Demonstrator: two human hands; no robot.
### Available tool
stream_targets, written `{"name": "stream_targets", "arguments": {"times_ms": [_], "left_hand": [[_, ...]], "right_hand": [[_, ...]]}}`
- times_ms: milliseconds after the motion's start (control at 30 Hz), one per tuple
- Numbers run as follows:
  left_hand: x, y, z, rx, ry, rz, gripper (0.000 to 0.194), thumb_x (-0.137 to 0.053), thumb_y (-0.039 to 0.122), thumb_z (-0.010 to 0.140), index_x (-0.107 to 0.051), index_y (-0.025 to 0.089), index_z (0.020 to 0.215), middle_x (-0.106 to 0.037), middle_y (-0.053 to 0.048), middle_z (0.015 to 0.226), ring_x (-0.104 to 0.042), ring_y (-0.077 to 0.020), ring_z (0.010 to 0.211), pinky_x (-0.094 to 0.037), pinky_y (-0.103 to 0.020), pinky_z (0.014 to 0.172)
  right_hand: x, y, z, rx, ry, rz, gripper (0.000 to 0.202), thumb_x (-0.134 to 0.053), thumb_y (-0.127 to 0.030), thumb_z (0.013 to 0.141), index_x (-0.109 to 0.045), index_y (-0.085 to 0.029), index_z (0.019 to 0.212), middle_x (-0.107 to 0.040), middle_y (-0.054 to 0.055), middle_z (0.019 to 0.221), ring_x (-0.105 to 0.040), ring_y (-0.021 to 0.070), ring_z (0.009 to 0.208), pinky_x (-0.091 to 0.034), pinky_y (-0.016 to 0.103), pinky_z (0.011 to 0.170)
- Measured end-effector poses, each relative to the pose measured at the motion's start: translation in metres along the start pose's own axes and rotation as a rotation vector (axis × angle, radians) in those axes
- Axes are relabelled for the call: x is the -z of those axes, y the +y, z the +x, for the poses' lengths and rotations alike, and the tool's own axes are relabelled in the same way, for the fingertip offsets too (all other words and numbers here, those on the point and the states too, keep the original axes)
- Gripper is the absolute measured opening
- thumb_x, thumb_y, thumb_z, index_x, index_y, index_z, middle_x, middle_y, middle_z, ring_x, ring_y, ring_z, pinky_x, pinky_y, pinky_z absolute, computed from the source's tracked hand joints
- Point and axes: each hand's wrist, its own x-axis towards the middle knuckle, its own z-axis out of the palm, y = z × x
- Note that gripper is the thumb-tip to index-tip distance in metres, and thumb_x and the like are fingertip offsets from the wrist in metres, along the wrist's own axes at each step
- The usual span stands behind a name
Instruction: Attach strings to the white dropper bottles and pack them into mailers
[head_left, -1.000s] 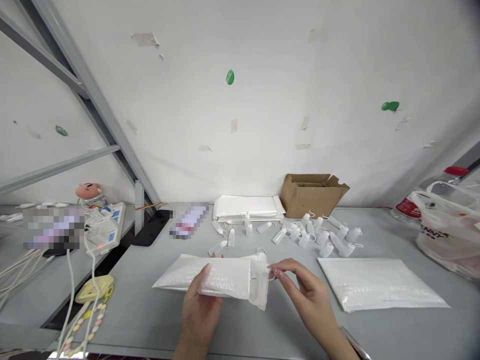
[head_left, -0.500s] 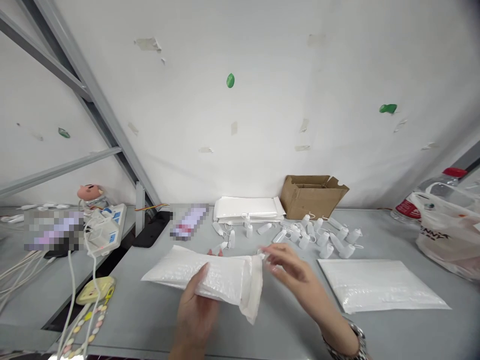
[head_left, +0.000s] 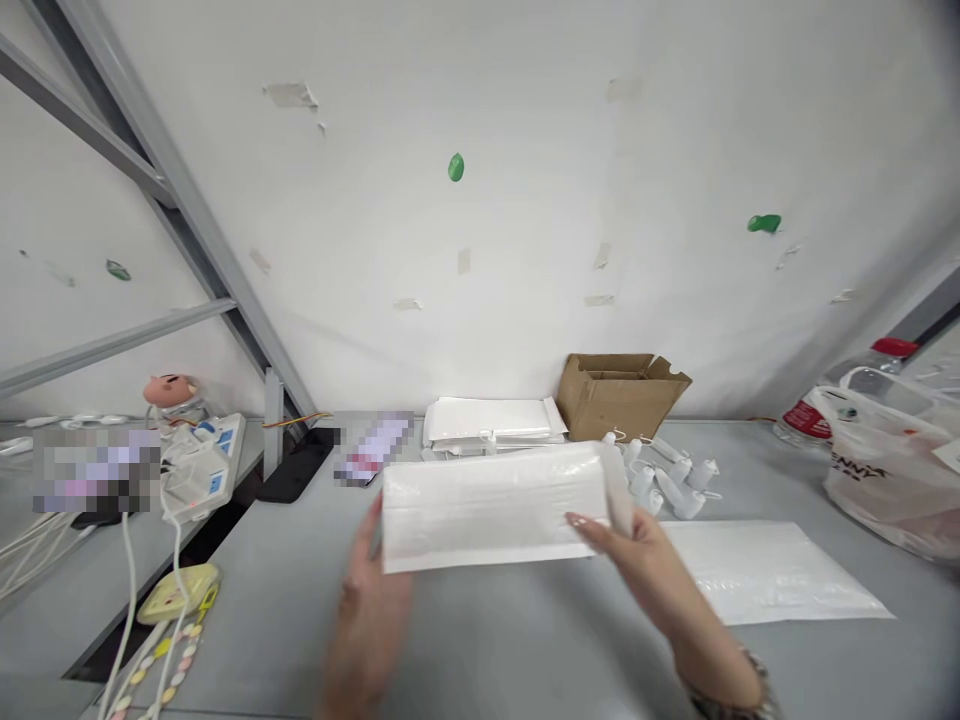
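A white padded envelope (head_left: pixel 487 515) is held up above the grey table, lying sideways across my view with its broad face toward me. My left hand (head_left: pixel 373 585) grips its left end; the fingertips are partly hidden behind it and the hand is slightly blurred. My right hand (head_left: pixel 645 560) pinches the right end, near the flap (head_left: pixel 618 490), with the thumb or a finger across the front. Behind the envelope, several small white plastic bottles (head_left: pixel 679 490) with caps lie about on the table, some of them covered from view.
Another padded envelope (head_left: pixel 780 570) lies flat at the right. At the back are a stack of white envelopes (head_left: pixel 495 418) and an open cardboard box (head_left: pixel 619 400). A plastic bag (head_left: pixel 892 470) and a red-capped bottle stand far right; a black phone (head_left: pixel 296 468), power strip (head_left: pixel 217 465) and cables are left.
The envelope has turned from a tilted, edge-on pose to face me and shifted right. My right hand has gone from its flap's edge to gripping the right end; my left hand now holds the left end.
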Motion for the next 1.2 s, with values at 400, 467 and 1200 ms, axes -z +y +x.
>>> {"name": "stream_targets", "arguments": {"times_ms": [400,467,1200], "left_hand": [[-0.05,-0.021,-0.008,0.043,-0.312,0.527,0.07,-0.08,0.01,0.049,-0.056,0.022,0.114,-0.062,-0.009,0.115,-0.05,-0.0337,0.113,-0.038,-0.046,0.096],[-0.056,-0.018,-0.006,0.15,-0.404,0.487,0.059,-0.078,0.012,0.055,-0.058,0.02,0.11,-0.065,-0.009,0.109,-0.056,-0.0316,0.106,-0.044,-0.044,0.089],[-0.07,0.012,-0.006,0.159,-0.502,0.789,0.028,-0.073,0.027,0.062,-0.069,0.019,0.089,-0.072,-0.003,0.085,-0.063,-0.024,0.082,-0.048,-0.03,0.071]], "right_hand": [[-0.027,-0.047,0.005,0.374,-0.302,-0.524,0.015,-0.061,-0.033,0.08,-0.065,-0.024,0.092,-0.063,0.004,0.097,-0.057,0.0198,0.09,-0.051,0.036,0.078],[-0.031,-0.038,0.004,0.372,-0.306,-0.473,0.016,-0.06,-0.034,0.081,-0.065,-0.024,0.093,-0.062,0.004,0.098,-0.057,0.0196,0.092,-0.051,0.035,0.08],[-0.004,-0.047,-0.008,0.571,-0.48,-0.586,0.033,-0.049,-0.042,0.086,-0.058,-0.035,0.117,-0.057,0.004,0.093,-0.055,0.0178,0.083,-0.051,0.033,0.071]]}}
